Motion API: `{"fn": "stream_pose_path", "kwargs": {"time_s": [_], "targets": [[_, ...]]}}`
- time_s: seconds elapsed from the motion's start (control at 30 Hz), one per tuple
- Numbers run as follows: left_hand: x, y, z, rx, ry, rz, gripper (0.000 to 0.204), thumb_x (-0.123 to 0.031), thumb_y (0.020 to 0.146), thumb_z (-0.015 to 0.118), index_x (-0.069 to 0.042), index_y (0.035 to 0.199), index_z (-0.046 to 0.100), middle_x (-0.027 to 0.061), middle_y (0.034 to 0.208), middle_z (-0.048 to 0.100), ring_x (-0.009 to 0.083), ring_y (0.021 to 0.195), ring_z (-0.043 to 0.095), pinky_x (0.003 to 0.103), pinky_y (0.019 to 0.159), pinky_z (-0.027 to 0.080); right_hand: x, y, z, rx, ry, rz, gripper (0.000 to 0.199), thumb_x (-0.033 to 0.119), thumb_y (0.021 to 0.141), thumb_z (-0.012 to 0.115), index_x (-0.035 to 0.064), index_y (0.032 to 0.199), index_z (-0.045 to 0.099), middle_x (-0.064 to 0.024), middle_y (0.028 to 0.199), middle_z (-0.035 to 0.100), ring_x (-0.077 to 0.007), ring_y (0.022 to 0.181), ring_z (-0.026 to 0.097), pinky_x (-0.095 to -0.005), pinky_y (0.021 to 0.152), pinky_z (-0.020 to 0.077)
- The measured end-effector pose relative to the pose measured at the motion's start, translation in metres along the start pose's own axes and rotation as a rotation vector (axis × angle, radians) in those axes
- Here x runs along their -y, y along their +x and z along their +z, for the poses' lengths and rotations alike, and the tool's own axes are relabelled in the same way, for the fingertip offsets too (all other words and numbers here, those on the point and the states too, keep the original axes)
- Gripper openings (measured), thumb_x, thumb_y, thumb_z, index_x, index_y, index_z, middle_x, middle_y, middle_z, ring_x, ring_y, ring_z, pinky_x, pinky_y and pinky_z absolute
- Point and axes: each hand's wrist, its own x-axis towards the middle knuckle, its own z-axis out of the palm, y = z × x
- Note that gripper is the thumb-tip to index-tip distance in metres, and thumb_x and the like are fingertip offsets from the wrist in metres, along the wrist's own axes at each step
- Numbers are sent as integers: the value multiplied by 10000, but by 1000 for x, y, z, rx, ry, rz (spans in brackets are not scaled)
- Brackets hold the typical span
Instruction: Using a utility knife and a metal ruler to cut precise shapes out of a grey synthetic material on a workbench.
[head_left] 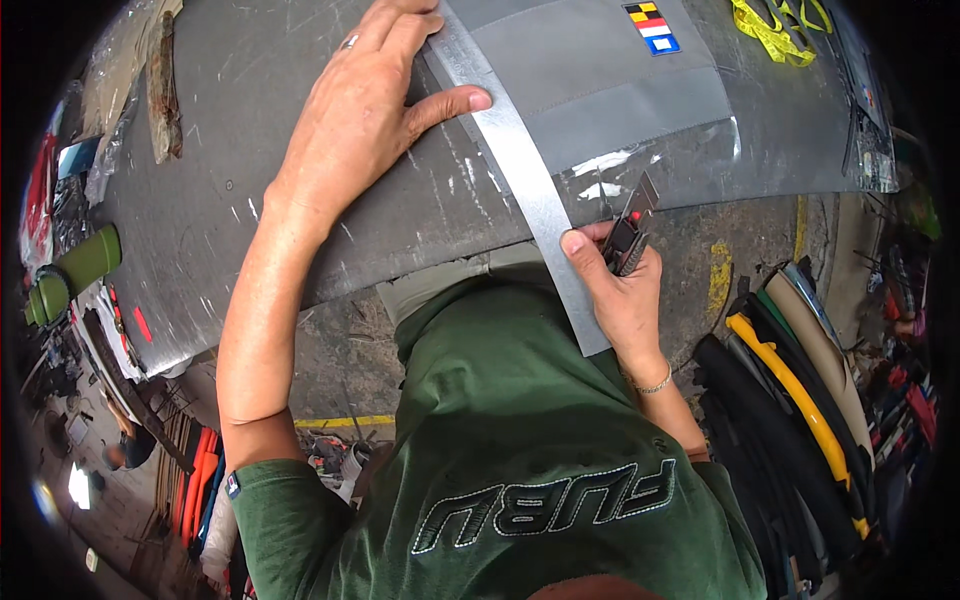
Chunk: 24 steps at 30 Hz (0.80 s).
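A long metal ruler point(522, 172) slants across the table's front edge, its near end reaching past the edge toward my shirt. My left hand point(362, 105) grips its far part, thumb on the ruler and fingers curled over the top. In my right hand point(627, 300) is a utility knife point(628, 232), blade pointing up and away. My right thumb also touches the ruler near its lower end. Right of the ruler lies a grey stitched panel point(620, 100) of leather-like material, with a small colored flag label point(652, 29) on it. The left fingertips are partly cut off by the picture's top.
The dark, scratched tabletop point(230, 190) curves across the view. A yellow tape measure point(775, 35) lies at the far right. At the left are a wooden strip point(163, 90) and a green roll point(85, 265). Material rolls point(800, 390) stand at lower right; another person point(130, 445) is at far left.
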Motion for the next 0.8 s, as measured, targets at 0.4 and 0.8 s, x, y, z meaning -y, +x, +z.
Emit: {"fn": "stream_pose_path", "kwargs": {"time_s": [0.4, 0.8], "targets": [[6, -14, 13, -59, 189, 115, 653, -451, 849, 800, -36, 1322, 623, 158, 1425, 599, 365, 1282, 604, 435, 1043, 526, 8, 0, -6, 23, -110, -22, 257, 249, 934, 811, 16, 918, 703, 45, 786, 630, -31, 700, 519, -227, 651, 423], [3, -14, 8, -44, 144, 115, 707, -468, 842, 789, -10, 1348, 603, 172, 1439, 578, 369, 1320, 572, 438, 1062, 515, 74, 11, -34, -32, -516, -462, 536, -3, 1010, 607, 15, 1513, 425, -69, 1084, 652, -108, 842, 638, -234, 712, 507]]}}
